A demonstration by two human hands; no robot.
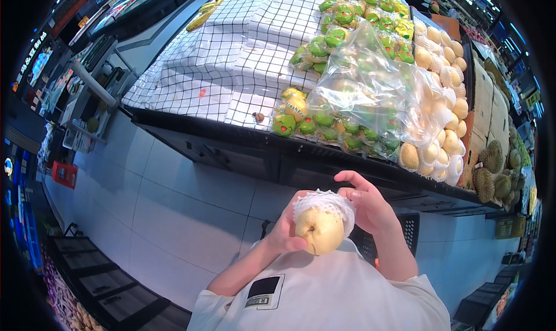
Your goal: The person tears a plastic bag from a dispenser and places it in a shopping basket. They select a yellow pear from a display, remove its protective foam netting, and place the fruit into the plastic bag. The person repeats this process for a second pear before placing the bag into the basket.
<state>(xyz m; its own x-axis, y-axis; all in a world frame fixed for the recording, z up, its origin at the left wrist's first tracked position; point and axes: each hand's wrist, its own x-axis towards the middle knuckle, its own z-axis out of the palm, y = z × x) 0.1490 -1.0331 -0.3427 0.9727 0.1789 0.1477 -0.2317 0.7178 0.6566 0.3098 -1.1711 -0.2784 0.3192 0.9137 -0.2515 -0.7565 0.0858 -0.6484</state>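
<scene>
A pale yellow pear is held in front of my chest, its dimpled end turned up towards me. White foam netting covers its far side and leaves the near side bare. My left hand grips the fruit from the left, with the thumb across its lower edge. At the netting's upper right edge, my right hand pinches the foam, one finger raised away from it. Beyond both hands, a large transparent plastic bag lies over packaged fruit and part of the pile of netted pears.
The display stand has a dark front edge and a checked cloth. Bananas lie at its far left. Durians sit at the right end. Behind my right arm is a black perforated basket. Tiled floor extends leftward.
</scene>
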